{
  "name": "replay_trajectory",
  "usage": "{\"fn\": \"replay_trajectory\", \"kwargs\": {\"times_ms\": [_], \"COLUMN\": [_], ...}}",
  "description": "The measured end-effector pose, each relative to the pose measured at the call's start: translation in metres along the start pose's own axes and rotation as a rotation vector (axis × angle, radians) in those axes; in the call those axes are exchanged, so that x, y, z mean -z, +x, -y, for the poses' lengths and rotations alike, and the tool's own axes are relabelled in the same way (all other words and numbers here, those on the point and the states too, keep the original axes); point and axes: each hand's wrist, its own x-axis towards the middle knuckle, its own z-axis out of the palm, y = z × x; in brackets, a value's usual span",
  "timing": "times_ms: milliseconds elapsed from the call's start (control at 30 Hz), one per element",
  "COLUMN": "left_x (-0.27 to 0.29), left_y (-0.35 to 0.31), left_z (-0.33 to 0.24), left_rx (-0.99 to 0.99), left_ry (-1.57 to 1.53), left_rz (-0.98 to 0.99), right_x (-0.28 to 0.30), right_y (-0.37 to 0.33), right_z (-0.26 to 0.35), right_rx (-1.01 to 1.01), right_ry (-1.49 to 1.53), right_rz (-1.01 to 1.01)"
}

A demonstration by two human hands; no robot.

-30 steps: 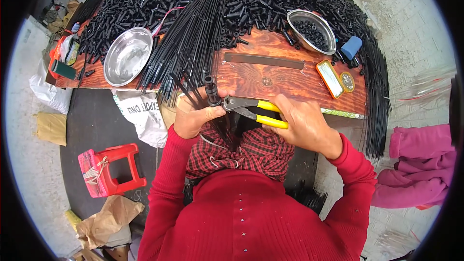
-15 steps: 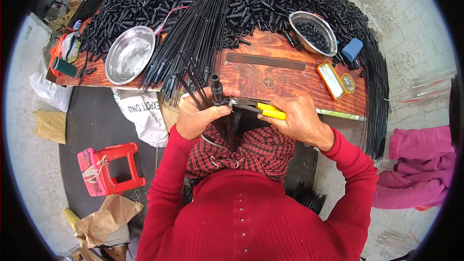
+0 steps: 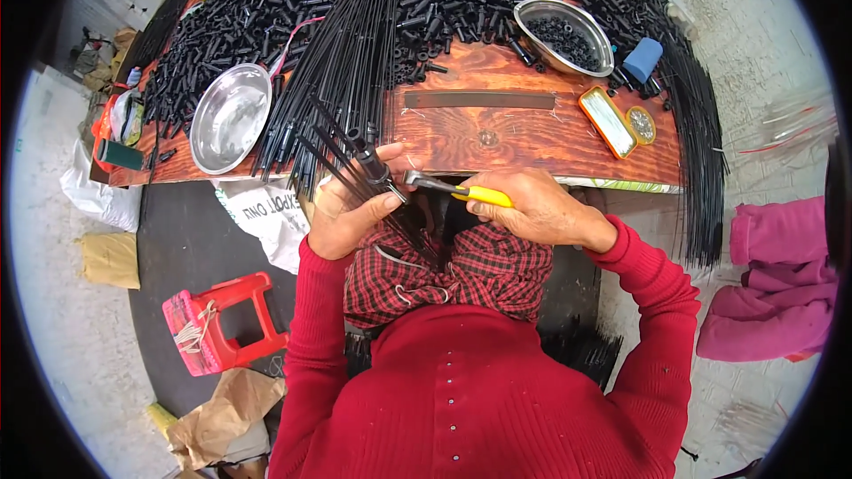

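My left hand [image 3: 342, 223] is closed round a black plastic tube fitting [image 3: 371, 165], thumb in front and fingers behind. The fitting leans to the left. Thin black rods [image 3: 333, 160] run beside it through the same hand, down towards my lap. In my right hand [image 3: 543, 208] are pliers with yellow handles [image 3: 486, 196], gripped from the right. Their metal jaws point left, just beside the fitting and my left fingertips. Whether the jaws touch anything is too small to tell.
On the wooden table [image 3: 479, 137] lie a long rod bundle [image 3: 342, 62], heaped black fittings [image 3: 222, 35], an empty steel bowl [image 3: 232, 115], a bowl of small black parts [image 3: 606, 53], a flat brown strip [image 3: 479, 99] and an open orange tin [image 3: 607, 121]. A red stool [image 3: 232, 346] stands lower left.
The fitting has tipped from upright to leaning left. The pliers have turned, and their jaws have come slightly away from its base. The whole view has shifted a little.
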Motion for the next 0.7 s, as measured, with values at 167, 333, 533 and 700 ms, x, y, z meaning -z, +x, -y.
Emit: {"fn": "replay_trajectory", "kwargs": {"times_ms": [167,333,533,700], "left_x": [-0.001,-0.005,-0.007,-0.007], "left_y": [0.001,0.004,-0.002,-0.004], "left_z": [0.0,0.006,0.006,0.006], "left_rx": [-0.014,-0.025,-0.034,-0.029], "left_ry": [0.021,-0.032,0.018,0.016], "left_rz": [0.018,-0.053,-0.064,-0.061], "right_x": [-0.003,-0.015,-0.034,-0.042], "right_y": [-0.001,0.016,0.036,0.044], "right_z": [-0.003,0.023,0.024,0.013], "right_rx": [0.068,-0.134,0.068,0.19], "right_ry": [0.1,0.303,0.297,0.306], "right_rz": [-0.041,-0.142,-0.339,-0.444]}}
